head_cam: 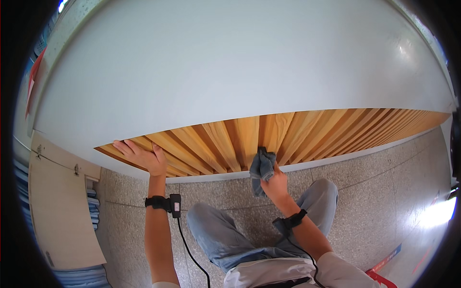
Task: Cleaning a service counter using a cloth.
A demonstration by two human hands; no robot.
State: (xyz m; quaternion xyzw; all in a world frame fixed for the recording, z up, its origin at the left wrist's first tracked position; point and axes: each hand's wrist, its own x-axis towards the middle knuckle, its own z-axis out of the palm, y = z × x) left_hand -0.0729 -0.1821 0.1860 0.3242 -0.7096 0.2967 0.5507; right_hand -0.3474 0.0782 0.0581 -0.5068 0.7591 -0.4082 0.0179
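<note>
Wooden slats (pixel 248 136) line the front of a white counter, below its smooth upper panel (pixel 230 64). My right hand (pixel 276 183) grips a bunched dark grey cloth (pixel 264 166), which touches the lower part of the slats near the middle. Further left, my left hand (pixel 144 156) rests with spread fingers against the slats close to their left end, holding nothing. Each wrist wears a black strap with a small device and a cable.
Speckled floor tiles (pixel 230 190) lie under my bent knees. A pale cabinet door (pixel 65 201) stands at the left, with folded blue-striped fabric (pixel 93 208) behind it. At the lower right a red bar (pixel 381 279) is partly visible.
</note>
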